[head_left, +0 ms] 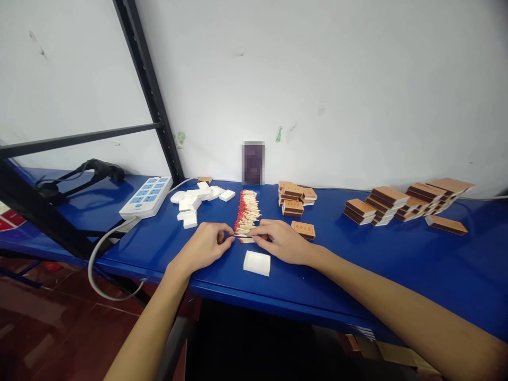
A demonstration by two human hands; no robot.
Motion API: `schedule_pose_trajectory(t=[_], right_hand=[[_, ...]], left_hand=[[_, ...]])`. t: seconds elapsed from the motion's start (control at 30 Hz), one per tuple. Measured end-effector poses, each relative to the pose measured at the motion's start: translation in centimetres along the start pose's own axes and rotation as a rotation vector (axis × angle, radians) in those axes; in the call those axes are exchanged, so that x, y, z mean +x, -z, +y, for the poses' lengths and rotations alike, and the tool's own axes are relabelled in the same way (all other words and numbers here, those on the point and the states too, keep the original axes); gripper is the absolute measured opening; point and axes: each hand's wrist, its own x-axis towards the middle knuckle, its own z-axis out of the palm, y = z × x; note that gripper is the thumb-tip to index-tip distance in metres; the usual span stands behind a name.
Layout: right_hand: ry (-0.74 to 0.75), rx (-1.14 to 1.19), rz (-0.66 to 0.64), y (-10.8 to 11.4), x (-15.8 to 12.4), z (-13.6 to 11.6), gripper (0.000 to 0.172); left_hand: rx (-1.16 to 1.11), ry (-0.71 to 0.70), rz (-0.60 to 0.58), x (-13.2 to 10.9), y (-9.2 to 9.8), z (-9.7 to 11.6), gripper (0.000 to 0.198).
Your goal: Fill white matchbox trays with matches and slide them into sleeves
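Observation:
A long pile of red-tipped matches (249, 209) lies on the blue table, its near end between my two hands. My left hand (207, 244) is at the red heads, with thumb and index finger pinched at the end of a match. From the other side, my right hand (280, 241) has its thumb and forefinger closed at the bare ends of the near matches. A few matches (246, 241) lie slightly apart at the front, partly beneath the right fingers. Closer to me sits an open white matchbox tray (257, 263). One matchbox (304, 229) lies beside my right hand.
White trays (190, 202) are heaped at the left, near a power strip (146, 197) with its cable. Matchboxes (292, 207) are piled behind my right hand. More stacked matchboxes (387, 198) stand farther right. A black metal post (146, 79) rises at the left.

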Motion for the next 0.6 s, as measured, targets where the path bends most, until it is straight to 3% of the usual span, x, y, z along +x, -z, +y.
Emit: schedule_pose_trajectory(t=[0.6], right_hand=[[-0.012, 0.017, -0.011, 0.11, -0.05, 0.1, 0.031]], left_hand=[[-0.017, -0.043, -0.055, -0.1, 0.0, 0.58, 0.029]])
